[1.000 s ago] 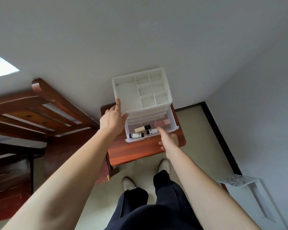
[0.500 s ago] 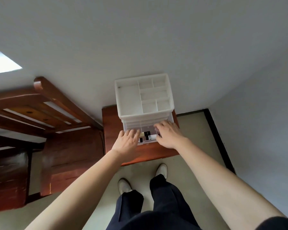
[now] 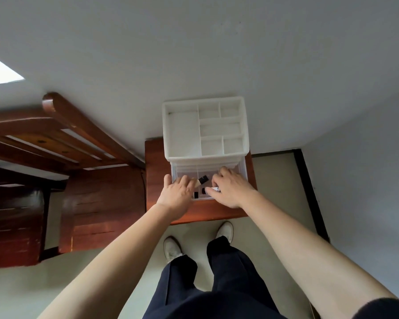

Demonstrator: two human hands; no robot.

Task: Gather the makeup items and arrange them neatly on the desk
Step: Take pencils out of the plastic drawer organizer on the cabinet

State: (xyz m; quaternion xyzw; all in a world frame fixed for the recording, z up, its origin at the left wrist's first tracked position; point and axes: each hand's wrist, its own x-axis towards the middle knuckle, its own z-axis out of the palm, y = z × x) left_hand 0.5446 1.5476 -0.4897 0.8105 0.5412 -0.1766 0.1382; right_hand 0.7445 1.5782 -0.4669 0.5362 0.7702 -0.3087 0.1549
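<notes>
Together, your hands reached into the open drawer (image 3: 242, 168).
Your left hand (image 3: 176, 192) curled over makeup items (image 3: 203, 180) on the worktop (image 3: 154, 178); your right hand (image 3: 230, 187) pinched a small white piece (image 3: 215, 189).

White plastic organizer (image 3: 182, 132) stands on a small wooden table (image 3: 157, 180); its clear drawer (image 3: 242, 169) is pulled out. Both hands reach in: left hand (image 3: 176, 194), right hand (image 3: 230, 189). A black-capped tube (image 3: 202, 180) lies between the 2 sets of fingers. Grip state indeterminate.
</notes>
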